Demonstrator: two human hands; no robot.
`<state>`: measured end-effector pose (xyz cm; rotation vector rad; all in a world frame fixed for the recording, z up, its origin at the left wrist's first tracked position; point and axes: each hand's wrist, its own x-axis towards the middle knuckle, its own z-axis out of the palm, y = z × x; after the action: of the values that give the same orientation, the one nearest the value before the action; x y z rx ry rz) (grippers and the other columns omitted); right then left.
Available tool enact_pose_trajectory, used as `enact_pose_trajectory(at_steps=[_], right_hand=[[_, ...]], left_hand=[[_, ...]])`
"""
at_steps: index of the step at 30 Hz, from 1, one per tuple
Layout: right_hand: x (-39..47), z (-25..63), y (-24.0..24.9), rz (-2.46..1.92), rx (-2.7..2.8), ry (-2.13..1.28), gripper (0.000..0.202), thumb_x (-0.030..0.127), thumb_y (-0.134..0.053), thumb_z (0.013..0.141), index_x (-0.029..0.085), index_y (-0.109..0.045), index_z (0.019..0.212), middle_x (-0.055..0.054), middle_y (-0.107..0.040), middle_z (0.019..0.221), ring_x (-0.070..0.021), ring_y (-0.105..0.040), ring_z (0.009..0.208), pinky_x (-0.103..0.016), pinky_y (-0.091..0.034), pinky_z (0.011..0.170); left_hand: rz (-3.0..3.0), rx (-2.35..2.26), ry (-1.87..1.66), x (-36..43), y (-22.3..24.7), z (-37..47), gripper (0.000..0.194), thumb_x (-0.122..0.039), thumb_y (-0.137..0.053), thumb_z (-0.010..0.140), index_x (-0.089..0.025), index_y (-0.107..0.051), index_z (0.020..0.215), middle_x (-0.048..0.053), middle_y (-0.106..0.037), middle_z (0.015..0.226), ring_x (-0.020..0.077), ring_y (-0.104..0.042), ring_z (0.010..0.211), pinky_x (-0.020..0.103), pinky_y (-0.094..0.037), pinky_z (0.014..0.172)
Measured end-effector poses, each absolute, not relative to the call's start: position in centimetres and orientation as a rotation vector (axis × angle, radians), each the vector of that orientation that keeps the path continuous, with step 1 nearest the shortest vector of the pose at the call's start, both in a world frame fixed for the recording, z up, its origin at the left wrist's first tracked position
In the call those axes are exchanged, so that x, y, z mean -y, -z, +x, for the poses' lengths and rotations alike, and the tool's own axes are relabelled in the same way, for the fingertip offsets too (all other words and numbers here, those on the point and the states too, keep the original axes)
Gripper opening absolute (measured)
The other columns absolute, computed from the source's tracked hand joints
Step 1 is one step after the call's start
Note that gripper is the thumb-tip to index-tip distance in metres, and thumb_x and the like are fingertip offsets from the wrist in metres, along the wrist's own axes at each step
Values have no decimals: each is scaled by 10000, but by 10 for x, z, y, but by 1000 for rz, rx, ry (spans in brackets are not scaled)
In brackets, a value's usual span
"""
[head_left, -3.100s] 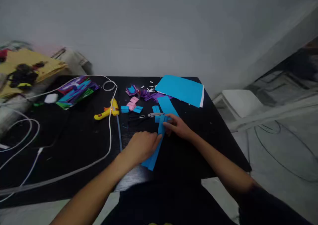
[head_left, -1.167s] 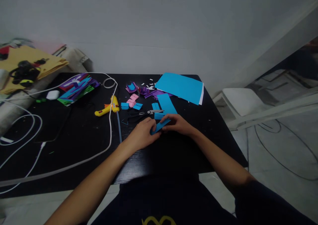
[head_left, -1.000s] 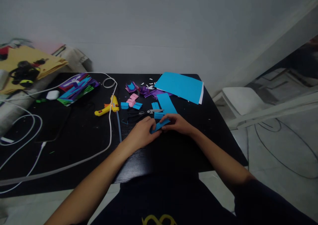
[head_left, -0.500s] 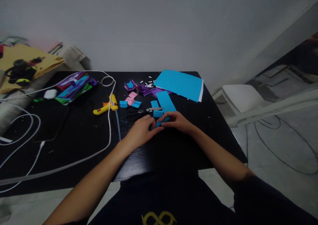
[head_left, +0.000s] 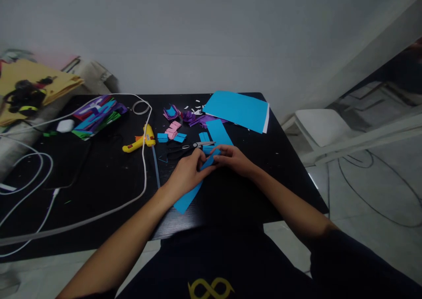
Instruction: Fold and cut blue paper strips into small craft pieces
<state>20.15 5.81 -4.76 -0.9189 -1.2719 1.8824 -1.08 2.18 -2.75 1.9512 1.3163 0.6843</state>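
Note:
A blue paper strip [head_left: 187, 201] runs beneath my left hand, its long end lying toward the table's near edge. My left hand [head_left: 186, 170] pinches its upper part between thumb and fingers. From the other side, my right hand [head_left: 234, 161] has its fingertips closed on the same strip. Just beyond my hands lie scissors [head_left: 197, 145] with dark handles, blades pointing right. Small folded blue paper pieces [head_left: 204, 136] and a wider blue paper piece [head_left: 219, 132] rest behind them. The exact fold between my fingertips is partly hidden.
A yellow glue gun [head_left: 149, 136] lies left, with a white cable [head_left: 145, 171] looping past it. Folded pink pieces [head_left: 172, 129], purple paper [head_left: 200, 120] and large blue sheets [head_left: 238, 109] lie farther back. A phone [head_left: 67, 167] sits at left; a white stool [head_left: 319, 125] stands right.
A long length of the blue strip now shows below my left hand, where bare table showed before. More blue shows between my hands, which stay close together. The view has shifted slightly.

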Motion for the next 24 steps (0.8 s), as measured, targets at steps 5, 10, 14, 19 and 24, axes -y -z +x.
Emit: enact_pose_trajectory(at_steps=[5, 10, 14, 19, 24], right_hand=[[-59, 200, 47, -919, 1267, -1864, 320, 357, -873, 779, 163, -725, 986, -38, -789, 929, -154, -758, 836, -297, -639, 810], [-58, 198, 49, -933, 1265, -1840, 306, 368, -864, 790, 169, -730, 980, -34, -780, 924, -148, -751, 842, -286, -643, 807], [-57, 196, 49, -948, 1265, -1812, 285, 348, -862, 790, 170, -741, 977, -1, -745, 839, -136, -731, 783, -298, -646, 797], [-56, 195, 49, -987, 1241, -1785, 314, 360, -886, 755, 165, -731, 947, -6, -745, 817, -144, -730, 737, -315, -646, 769], [-57, 194, 51, -1011, 1182, -1775, 354, 383, -925, 693, 157, -727, 881, -4, -751, 770, -149, -734, 696, -301, -645, 717]], left_hand=[[1958, -1296, -691, -23, 28, -11, 235, -430, -664, 931, -213, -576, 950, -30, -618, 703, 150, -570, 595, 272, -386, 586], [1975, -1290, -702, -23, 28, -11, 190, -375, -646, 945, -208, -591, 875, -28, -641, 711, 136, -572, 601, 265, -395, 603], [1994, -1299, -701, -22, 27, -10, 263, -381, -617, 958, -201, -557, 775, -38, -582, 655, 120, -517, 576, 261, -354, 594], [1978, -1262, -659, -19, 24, -8, 326, -389, -576, 974, -194, -529, 717, -53, -498, 605, 111, -460, 566, 270, -308, 587], [1919, -1233, -663, -19, 25, -9, 342, -402, -568, 977, -190, -538, 711, -53, -491, 611, 110, -446, 579, 264, -306, 580]])
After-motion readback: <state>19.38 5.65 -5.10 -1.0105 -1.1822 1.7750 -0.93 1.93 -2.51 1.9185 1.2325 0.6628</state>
